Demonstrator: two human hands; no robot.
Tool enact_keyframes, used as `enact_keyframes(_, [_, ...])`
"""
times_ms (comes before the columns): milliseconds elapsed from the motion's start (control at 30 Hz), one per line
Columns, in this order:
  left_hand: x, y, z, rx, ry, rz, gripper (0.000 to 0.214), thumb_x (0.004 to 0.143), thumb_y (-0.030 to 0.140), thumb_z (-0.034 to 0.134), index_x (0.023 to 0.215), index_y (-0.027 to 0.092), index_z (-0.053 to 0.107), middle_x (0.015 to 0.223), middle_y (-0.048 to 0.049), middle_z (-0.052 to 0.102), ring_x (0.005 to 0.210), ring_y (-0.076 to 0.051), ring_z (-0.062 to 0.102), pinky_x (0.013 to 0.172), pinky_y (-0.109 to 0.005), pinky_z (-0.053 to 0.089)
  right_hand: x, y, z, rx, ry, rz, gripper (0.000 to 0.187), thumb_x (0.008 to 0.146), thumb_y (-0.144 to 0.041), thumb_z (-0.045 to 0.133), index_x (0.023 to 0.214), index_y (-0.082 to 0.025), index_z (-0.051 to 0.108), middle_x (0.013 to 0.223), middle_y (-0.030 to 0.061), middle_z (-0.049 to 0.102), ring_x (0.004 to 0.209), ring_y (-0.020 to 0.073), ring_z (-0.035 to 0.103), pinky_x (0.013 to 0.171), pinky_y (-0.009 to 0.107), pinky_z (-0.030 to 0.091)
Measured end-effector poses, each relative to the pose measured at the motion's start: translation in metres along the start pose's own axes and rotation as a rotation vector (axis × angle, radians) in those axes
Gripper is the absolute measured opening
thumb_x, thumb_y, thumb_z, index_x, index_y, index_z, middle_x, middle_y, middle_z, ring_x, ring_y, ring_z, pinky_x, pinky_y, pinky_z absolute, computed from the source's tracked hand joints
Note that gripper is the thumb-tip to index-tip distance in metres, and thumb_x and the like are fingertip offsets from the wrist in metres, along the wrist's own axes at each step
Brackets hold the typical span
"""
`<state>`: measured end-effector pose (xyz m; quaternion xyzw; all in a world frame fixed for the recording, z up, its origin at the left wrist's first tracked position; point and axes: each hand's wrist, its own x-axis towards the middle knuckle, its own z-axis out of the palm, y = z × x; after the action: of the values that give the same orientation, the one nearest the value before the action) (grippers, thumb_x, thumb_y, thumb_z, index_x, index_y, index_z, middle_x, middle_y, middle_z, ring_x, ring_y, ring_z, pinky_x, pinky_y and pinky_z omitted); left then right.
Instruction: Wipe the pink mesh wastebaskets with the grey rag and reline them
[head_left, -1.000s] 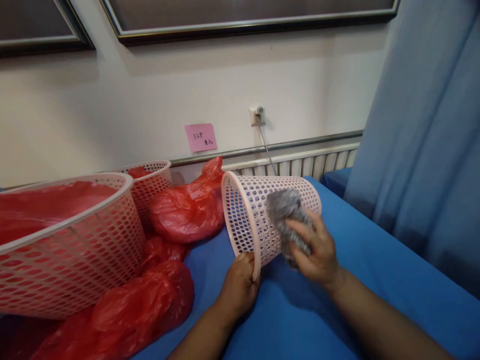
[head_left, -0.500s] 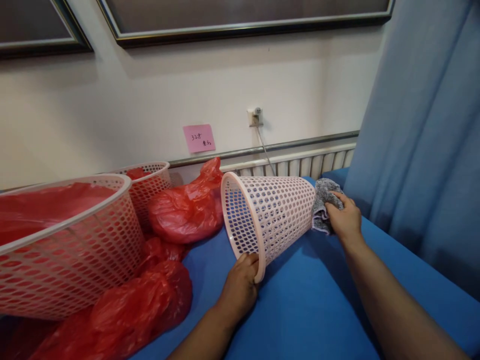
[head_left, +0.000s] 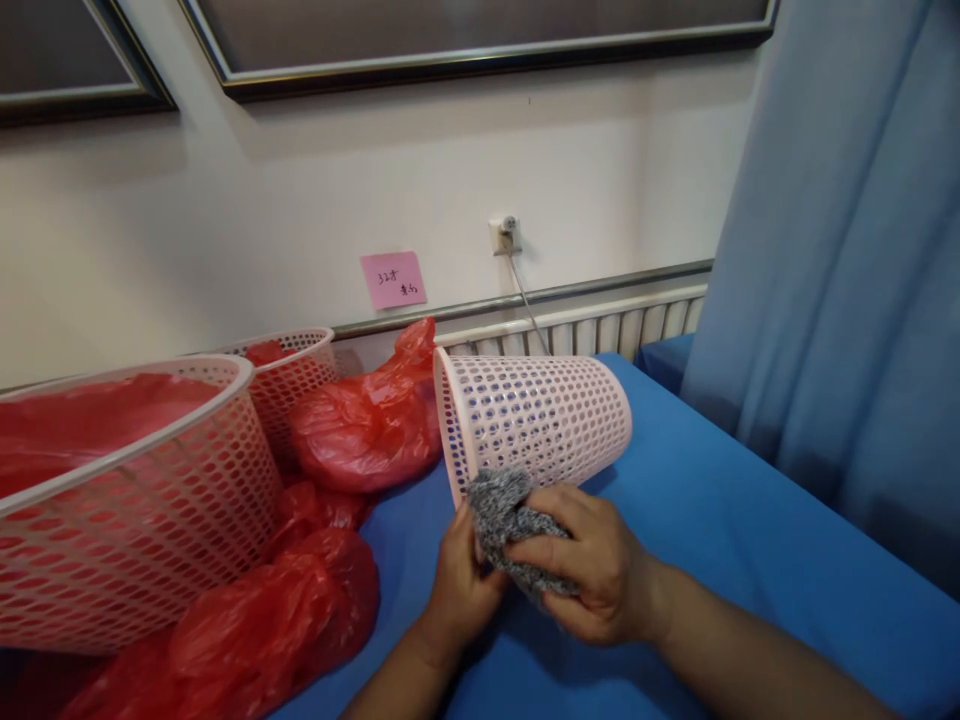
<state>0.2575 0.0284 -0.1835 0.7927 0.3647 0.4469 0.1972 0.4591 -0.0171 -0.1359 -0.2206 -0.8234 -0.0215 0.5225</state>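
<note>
A pale pink perforated plastic basket (head_left: 547,410) lies on its side on the blue-covered surface (head_left: 697,500), its wide mouth facing left. My left hand (head_left: 461,575) is closed at the lower part of the basket's rim; the grey cloth hides part of its grip. Bunched in my right hand (head_left: 592,560) is a speckled grey cloth (head_left: 506,520), pressed against the rim right beside my left hand. The fingers of my right hand curl over the cloth.
On the left stand a large pink basket (head_left: 251,440) lined with red plastic and a smaller one (head_left: 322,365) behind it. Red plastic bags (head_left: 367,430) lie between them and the held basket. A radiator (head_left: 630,325) runs along the wall; a blue curtain (head_left: 832,250) hangs right.
My right hand has brought the cloth from the basket's narrow base leftward and nearer to me, onto the rim by my left hand. The basket has turned slightly.
</note>
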Motion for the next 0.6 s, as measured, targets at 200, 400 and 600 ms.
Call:
enact_keyframes(200, [-0.002, -0.001, -0.008, -0.196, -0.012, -0.069, 0.04, 0.096, 0.052, 0.058, 0.108, 0.018, 0.076, 0.107, -0.0097, 0.076, 0.094, -0.024, 0.072, 0.089, -0.038, 0.06, -0.008, 0.021, 0.004, -0.144, 0.06, 0.045, 0.039, 0.077, -0.015, 0.057, 0.114, -0.022, 0.068, 0.123, 0.0118, 0.063, 0.103, 0.0249, 0.065, 0.084, 0.04, 0.058])
enact_keyframes(400, [-0.003, -0.002, 0.0, -0.161, -0.051, -0.081, 0.036, 0.101, 0.04, 0.053, 0.127, 0.023, 0.071, 0.124, -0.0113, 0.073, 0.12, -0.027, 0.066, 0.107, -0.045, 0.053, -0.041, 0.114, -0.027, -0.378, 0.668, 0.769, 0.034, 0.076, -0.025, 0.06, 0.107, -0.022, 0.072, 0.112, 0.0096, 0.068, 0.106, 0.0271, 0.065, 0.102, 0.047, 0.05])
enact_keyframes(600, [-0.003, -0.003, 0.001, -0.071, -0.08, -0.016, 0.038, 0.102, 0.033, 0.049, 0.137, 0.024, 0.063, 0.137, -0.0109, 0.066, 0.127, -0.028, 0.062, 0.111, -0.049, 0.05, -0.048, 0.14, -0.027, -0.147, 0.801, 1.133, 0.045, 0.073, -0.035, 0.064, 0.114, -0.018, 0.07, 0.106, 0.0088, 0.071, 0.099, 0.027, 0.066, 0.1, 0.051, 0.051])
